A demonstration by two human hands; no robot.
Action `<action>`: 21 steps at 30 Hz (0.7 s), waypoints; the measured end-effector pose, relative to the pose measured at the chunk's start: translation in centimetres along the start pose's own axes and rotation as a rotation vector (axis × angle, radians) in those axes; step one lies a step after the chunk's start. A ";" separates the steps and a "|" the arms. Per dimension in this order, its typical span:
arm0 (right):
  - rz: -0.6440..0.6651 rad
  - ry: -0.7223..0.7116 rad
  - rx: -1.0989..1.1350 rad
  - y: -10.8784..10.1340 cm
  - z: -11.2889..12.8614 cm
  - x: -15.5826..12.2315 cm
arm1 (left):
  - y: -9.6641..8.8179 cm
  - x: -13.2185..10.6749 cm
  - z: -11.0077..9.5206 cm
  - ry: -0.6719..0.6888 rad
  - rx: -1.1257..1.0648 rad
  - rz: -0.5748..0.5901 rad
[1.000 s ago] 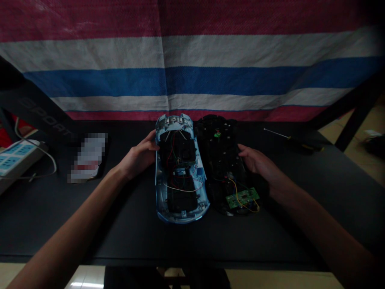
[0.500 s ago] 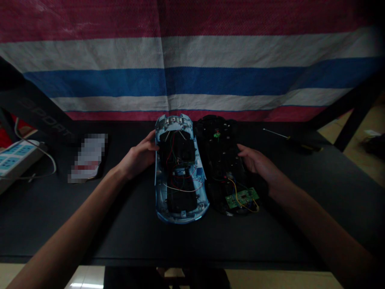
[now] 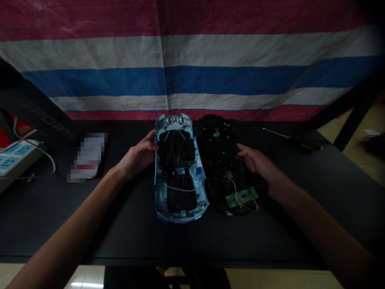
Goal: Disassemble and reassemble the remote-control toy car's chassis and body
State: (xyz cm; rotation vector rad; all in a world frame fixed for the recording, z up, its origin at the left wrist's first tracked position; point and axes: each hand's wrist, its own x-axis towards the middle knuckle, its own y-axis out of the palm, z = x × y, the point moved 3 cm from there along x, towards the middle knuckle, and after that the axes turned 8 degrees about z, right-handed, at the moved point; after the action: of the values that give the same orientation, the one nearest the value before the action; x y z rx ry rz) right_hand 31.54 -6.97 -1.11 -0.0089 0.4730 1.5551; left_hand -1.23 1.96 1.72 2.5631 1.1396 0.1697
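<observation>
A light-blue toy car body shell (image 3: 201, 202) lies upside down at the middle of the dark table, its inside with black parts and thin red, green and white wires facing up. Against its left edge is my left hand (image 3: 142, 154), fingers curled on the rim, some fingertips hidden. Right beside the shell rests the black toy car chassis (image 3: 221, 156), with a green circuit board (image 3: 242, 197) and a yellow wire at its near end. My right hand (image 3: 255, 162) grips the chassis along its right side, the thumb on top and the other fingers mostly hidden.
A screwdriver (image 3: 300, 143) lies at the right rear of the table (image 3: 126, 228). To the left are a blurred-out flat object (image 3: 89, 154) and a white power strip (image 3: 19, 156) with a cable. A striped cloth (image 3: 228, 80) hangs behind.
</observation>
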 end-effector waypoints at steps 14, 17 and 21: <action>0.024 -0.002 -0.017 0.3 0.3 -0.3 | 0.1 -0.1 -0.1 0.005 0.010 0.013; 0.012 0.002 -0.037 0.3 0.4 -0.3 | 0.1 -0.1 -0.1 0.002 -0.002 0.007; 0.015 0.005 -0.065 0.2 0.4 -0.3 | 0.1 -0.1 0.0 -0.006 -0.013 -0.011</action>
State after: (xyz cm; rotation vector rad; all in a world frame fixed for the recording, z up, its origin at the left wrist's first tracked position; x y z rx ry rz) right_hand 31.52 -7.08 -0.59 -0.0594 0.4277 1.5848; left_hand -1.26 1.85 1.75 2.5440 1.1473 0.1660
